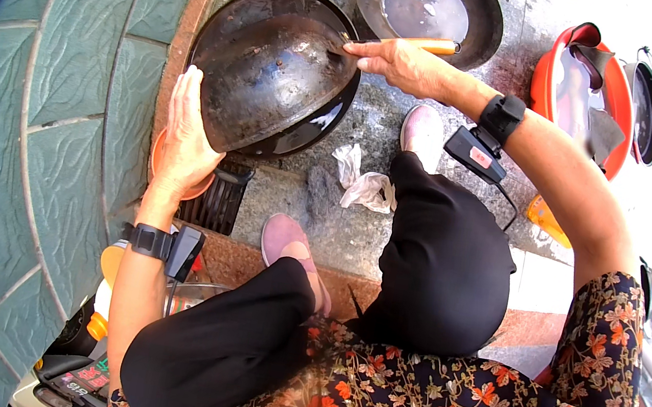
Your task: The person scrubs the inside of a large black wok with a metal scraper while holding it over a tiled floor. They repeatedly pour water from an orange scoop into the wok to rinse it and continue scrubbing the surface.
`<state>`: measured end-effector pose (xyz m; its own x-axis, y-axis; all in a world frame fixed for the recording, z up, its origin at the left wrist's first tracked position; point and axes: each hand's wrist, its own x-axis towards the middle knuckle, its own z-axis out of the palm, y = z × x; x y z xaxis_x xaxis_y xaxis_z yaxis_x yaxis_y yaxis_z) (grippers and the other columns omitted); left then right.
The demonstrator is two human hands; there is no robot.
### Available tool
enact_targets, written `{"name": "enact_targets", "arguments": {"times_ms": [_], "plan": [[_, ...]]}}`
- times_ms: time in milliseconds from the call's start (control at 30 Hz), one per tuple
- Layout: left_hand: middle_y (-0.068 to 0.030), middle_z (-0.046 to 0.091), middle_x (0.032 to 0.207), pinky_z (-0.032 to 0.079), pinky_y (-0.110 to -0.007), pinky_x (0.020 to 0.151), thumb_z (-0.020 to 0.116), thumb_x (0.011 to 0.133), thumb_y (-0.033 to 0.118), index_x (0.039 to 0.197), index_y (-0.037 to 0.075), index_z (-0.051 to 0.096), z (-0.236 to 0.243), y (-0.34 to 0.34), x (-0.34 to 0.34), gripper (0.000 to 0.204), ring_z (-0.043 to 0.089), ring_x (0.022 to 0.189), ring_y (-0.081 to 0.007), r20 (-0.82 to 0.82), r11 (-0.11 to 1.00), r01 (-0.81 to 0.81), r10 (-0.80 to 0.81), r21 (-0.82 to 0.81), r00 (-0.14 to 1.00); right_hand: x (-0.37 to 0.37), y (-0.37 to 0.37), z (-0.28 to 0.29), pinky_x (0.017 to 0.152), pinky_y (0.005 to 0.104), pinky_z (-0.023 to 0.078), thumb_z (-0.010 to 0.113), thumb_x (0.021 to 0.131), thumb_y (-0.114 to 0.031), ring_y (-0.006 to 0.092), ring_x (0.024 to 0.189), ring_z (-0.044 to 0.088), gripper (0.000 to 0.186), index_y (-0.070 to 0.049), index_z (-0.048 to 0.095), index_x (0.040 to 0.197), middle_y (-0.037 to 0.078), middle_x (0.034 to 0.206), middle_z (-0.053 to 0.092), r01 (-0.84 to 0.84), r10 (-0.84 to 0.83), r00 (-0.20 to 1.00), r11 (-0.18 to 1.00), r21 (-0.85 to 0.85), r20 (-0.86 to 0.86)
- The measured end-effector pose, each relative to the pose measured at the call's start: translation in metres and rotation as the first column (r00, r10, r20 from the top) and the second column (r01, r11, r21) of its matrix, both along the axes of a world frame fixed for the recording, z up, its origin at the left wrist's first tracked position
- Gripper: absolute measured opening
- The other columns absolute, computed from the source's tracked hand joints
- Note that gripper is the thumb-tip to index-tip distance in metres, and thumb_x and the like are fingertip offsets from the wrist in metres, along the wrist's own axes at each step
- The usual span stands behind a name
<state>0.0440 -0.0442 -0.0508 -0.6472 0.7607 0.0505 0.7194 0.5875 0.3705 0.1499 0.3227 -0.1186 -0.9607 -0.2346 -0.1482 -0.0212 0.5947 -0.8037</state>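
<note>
A dark, stained wok [266, 73] is held tilted over a large black two-handled pan [307, 136], its rounded underside upward. My left hand [190, 138] grips the wok's lower left edge, fingers along the rim. My right hand [388, 63] is closed at the wok's right side, by its wooden handle [434, 46]; the fingertips are partly unclear against the metal. An orange container [198, 186] lies under my left hand, mostly hidden.
Another wok [480, 31] holding liquid sits behind. An orange basin [545, 76] and dark pot [650, 120] stand right. White crumpled paper [371, 190] lies between my feet. A drain grate [218, 203], stone ledge [364, 287] and green tiled wall [71, 75] border the workspace.
</note>
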Motion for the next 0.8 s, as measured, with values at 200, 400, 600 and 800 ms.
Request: {"name": "enact_targets", "arguments": {"times_ms": [200, 400, 600, 800], "plan": [[-0.0254, 0.028, 0.159, 0.022, -0.047, 0.125, 0.082, 0.078, 0.019, 0.156, -0.001, 0.020, -0.010, 0.004, -0.001, 0.102, 0.026, 0.150, -0.0409, 0.011, 1.000, 0.008, -0.009, 0.016, 1.000, 0.041, -0.004, -0.011, 0.097, 0.0427, 0.051, 0.051, 0.105, -0.032, 0.0377, 0.108, 0.067, 0.045, -0.011, 0.055, 0.144, 0.022, 0.115, 0.070, 0.074, -0.073, 0.997, 0.997, 0.026, -0.029], [-0.0249, 0.027, 0.160, 0.022, -0.046, 0.125, 0.084, 0.077, 0.019, 0.157, 0.000, 0.019, 0.000, 0.001, 0.002, 0.105, 0.025, 0.151, -0.0400, 0.013, 0.999, -0.014, 0.014, -0.039, 1.000, 0.007, 0.003, -0.016, 0.096, 0.0402, 0.051, 0.053, 0.105, -0.035, 0.0331, 0.110, 0.068, 0.046, -0.010, 0.056, 0.143, 0.020, 0.118, 0.070, 0.031, -0.031, 0.999, 1.000, 0.001, -0.009], [-0.0240, 0.024, 0.161, 0.021, -0.047, 0.125, 0.086, 0.074, 0.016, 0.158, 0.000, 0.016, -0.006, 0.007, 0.003, 0.110, 0.023, 0.151, -0.0396, 0.019, 1.000, 0.009, -0.008, -0.030, 1.000, 0.042, 0.000, -0.001, 0.107, 0.0400, 0.045, 0.051, 0.106, -0.035, 0.0331, 0.124, 0.060, 0.047, -0.010, 0.054, 0.145, 0.019, 0.132, 0.064, 0.054, -0.054, 0.995, 0.998, -0.008, 0.083], [-0.0243, 0.026, 0.160, 0.022, -0.047, 0.125, 0.085, 0.075, 0.019, 0.157, 0.000, 0.018, -0.003, 0.005, 0.003, 0.108, 0.025, 0.150, -0.0400, 0.010, 0.999, 0.003, -0.003, -0.042, 1.000, -0.040, -0.005, 0.013, 0.106, 0.0431, 0.048, 0.051, 0.105, -0.038, 0.0355, 0.122, 0.063, 0.045, -0.015, 0.055, 0.145, 0.016, 0.128, 0.068, 0.063, -0.069, 0.994, 0.996, 0.070, 0.084]]}}
